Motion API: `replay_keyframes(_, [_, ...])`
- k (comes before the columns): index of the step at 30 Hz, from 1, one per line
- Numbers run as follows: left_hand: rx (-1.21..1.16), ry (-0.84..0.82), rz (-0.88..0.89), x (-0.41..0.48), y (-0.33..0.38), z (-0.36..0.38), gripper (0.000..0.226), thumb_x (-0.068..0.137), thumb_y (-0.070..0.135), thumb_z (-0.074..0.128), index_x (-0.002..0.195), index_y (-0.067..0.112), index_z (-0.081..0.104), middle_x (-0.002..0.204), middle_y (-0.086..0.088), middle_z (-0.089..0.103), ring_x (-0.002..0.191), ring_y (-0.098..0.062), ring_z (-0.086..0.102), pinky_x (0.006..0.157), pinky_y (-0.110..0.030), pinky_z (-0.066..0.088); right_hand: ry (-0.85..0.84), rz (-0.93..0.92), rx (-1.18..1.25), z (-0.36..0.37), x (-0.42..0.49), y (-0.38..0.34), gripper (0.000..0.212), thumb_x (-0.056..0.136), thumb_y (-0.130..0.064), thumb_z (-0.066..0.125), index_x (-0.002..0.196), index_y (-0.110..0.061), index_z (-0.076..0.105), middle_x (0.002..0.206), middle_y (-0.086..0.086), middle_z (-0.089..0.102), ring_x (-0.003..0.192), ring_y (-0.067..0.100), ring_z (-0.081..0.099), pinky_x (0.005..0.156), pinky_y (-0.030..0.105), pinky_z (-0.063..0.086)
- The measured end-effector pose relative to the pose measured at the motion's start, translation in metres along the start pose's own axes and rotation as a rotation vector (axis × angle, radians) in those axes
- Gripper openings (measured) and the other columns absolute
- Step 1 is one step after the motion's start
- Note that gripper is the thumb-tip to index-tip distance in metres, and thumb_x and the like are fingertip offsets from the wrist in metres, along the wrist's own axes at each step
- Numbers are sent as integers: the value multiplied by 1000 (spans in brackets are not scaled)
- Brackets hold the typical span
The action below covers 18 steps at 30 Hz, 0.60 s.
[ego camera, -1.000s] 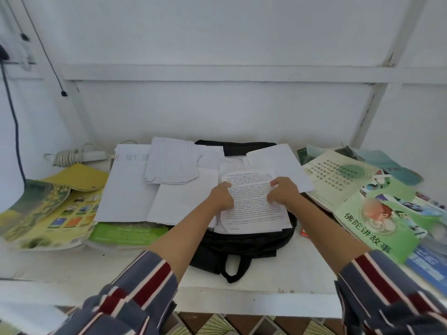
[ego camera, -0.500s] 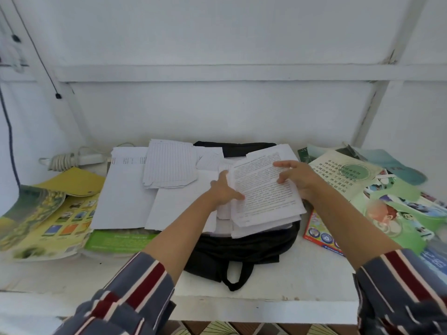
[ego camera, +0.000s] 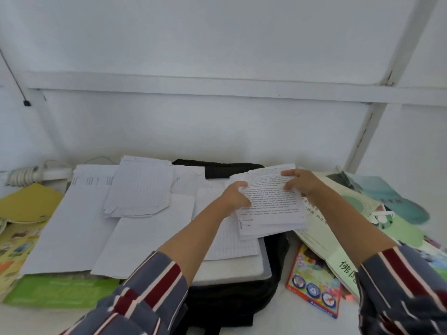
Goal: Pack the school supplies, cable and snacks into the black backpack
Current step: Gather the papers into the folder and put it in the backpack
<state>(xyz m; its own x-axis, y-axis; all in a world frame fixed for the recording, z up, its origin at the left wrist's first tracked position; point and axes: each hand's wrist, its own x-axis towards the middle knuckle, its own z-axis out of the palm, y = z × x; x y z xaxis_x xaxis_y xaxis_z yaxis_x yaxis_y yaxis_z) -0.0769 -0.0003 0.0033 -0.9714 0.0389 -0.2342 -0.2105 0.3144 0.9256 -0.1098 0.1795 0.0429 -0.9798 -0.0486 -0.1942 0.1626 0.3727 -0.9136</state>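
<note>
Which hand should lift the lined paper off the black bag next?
Left. The left hand grips the printed pages at their left edge, right above the lined paper lying on the black backpack. The right hand holds the far side, over the books.

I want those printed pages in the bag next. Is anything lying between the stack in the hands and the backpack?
Yes. Both the left hand and right hand hold the printed stack above the black backpack, but loose white sheets lie on top of the bag. No opening shows.

Black backpack [ego camera: 232, 296], white printed papers [ego camera: 271, 204], striped navy-red sleeves [ego camera: 145, 298], yellow folder [ego camera: 29, 204]
</note>
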Motion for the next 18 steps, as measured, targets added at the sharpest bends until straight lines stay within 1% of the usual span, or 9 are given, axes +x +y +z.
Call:
replay_keyframes(2, [73,7,-42,9,-1,6,68,84,-9,57,143,13,32,143,-10,35,127,-25,39,87,-23,37,-19,58,-28,2,11,4,49,80,17,53,123,-7,55,126,18,53,94,29,53,65,28,46])
replay_keyframes(5, [138,75,-75,18,-2,11,67,85,-6,56,143,16,32,142,-10,37,127,-27,39,97,-28,38,-54,108,-26,5,22,11,49,80,17,53,123,-8,53,129,17,50,95,30,52,73,34,45])
replay_keyframes(7, [152,100,-92,19,0,12,66,84,-7,56,142,17,34,141,-10,38,126,-27,40,101,-30,39,-62,110,5,5,27,14,50,80,18,53,122,-8,53,129,18,49,95,31,52,75,35,45])
replay_keyframes(9, [117,98,-108,20,3,12,66,83,-9,57,141,15,36,141,-11,38,127,-28,40,103,-31,39,-43,100,22,5,30,15,50,78,20,54,120,-8,54,130,18,48,99,33,52,78,37,47])
replay_keyframes(11, [46,68,-138,18,6,11,66,82,-12,59,141,10,38,141,-12,39,128,-29,39,101,-31,37,-9,92,26,5,32,15,51,75,21,56,118,-8,55,131,19,47,109,36,51,86,39,48])
replay_keyframes(14, [-22,59,-160,16,7,7,68,79,-15,61,139,8,39,140,-13,41,129,-30,39,105,-35,37,19,112,45,4,32,12,52,72,21,60,116,-6,55,128,18,49,116,38,49,95,42,47])
replay_keyframes(16, [-60,39,-177,12,6,6,69,78,-16,62,139,9,40,139,-13,41,129,-30,39,106,-37,38,9,130,83,3,30,9,50,71,22,60,112,-7,56,127,18,51,116,38,49,97,45,46])
replay_keyframes(18, [-144,17,-204,6,4,6,71,77,-16,62,138,11,40,139,-13,41,129,-30,38,103,-38,39,-15,141,137,1,23,4,50,71,24,55,109,-8,56,126,17,51,118,38,48,95,44,47])
